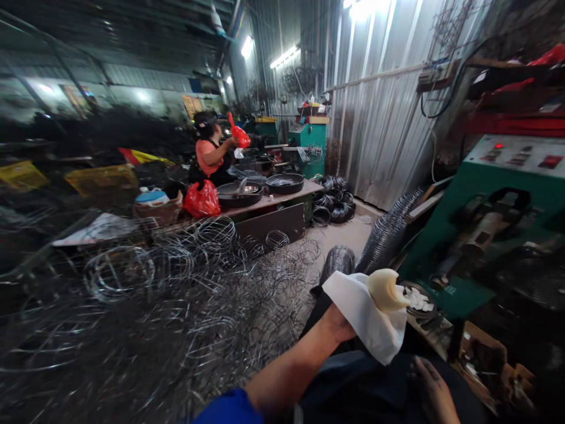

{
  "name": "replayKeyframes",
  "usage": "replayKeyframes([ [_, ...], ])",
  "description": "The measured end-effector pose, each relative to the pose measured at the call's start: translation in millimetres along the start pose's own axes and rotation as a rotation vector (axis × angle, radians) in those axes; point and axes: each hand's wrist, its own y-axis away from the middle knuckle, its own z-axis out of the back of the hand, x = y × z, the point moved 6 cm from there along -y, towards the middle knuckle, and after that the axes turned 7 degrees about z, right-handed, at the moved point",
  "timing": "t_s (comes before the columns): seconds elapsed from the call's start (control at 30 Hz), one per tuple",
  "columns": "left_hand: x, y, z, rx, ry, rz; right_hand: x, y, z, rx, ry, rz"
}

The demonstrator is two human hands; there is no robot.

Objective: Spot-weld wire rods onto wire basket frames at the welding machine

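Note:
My left hand (336, 325) is closed around a white paper napkin (359, 306). From the napkin's top pokes a pale yellow bun (385, 288) with a curved bite out of its right side. The hand's fingers are mostly behind the paper. My right hand (428, 377) lies on the dark cloth over my lap, fingers stretched out and holding nothing. Just beyond the bun, a round dish (430, 311) holds small white pieces.
A green machine (489, 235) stands at right, above a cardboard box (483, 341). Coiled wire (388, 227) leans beside it. Loose wire rings (212, 294) cover the floor at left. Behind a table (269, 206) with black pans, another person (209, 156) holds a red bag (241, 137).

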Motion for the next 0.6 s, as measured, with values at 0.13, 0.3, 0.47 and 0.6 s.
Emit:
replayKeyframes([
  [0.13,-2.6,-2.5,-8.4,0.026,0.024,0.011,2.1,0.0,-1.0,0.021,0.049,0.011],
  [0.3,-6.3,-6.6,-8.3,0.055,0.057,0.013,6.1,3.2,-2.9,0.001,0.029,0.022],
  [0.47,0.7,2.1,22.2,-0.084,0.043,0.003,15.7,6.6,-6.1,-0.002,0.085,0.048],
  [0.6,5.3,7.8,32.2,-0.135,0.049,0.038,16.4,11.2,-9.5,0.014,0.092,0.065],
])
